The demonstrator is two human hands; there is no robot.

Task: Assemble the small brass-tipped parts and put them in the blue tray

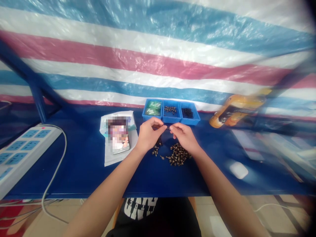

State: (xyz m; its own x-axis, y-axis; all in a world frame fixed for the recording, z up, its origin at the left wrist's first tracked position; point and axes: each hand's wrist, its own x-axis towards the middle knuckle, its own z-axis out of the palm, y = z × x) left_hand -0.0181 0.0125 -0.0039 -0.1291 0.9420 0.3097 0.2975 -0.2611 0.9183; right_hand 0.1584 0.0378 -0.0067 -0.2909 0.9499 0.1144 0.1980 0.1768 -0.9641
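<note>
My left hand [151, 132] and my right hand [182, 134] face each other just in front of the blue bins. Both are closed with thumb and fingers pinched; whatever sits between the fingertips is too small to make out. Under my right hand lies a pile of small brass-coloured metal parts [178, 155]. A smaller group of similar parts [155, 151] lies below my left hand, partly hidden by it. Behind the hands, the left bin [144, 113] holds a green bag with pale pieces, the middle bin [168, 119] small metal parts, and the right bin [196, 119] dark small pieces.
A phone [120, 146] lies on a white packet [108, 154] to the left. Further left is a white power strip [32, 148] with a cable. On the right are an orange-yellow bottle [222, 112], a white earbud case [239, 169] and blurred items. Striped sheeting [158, 59] hangs behind.
</note>
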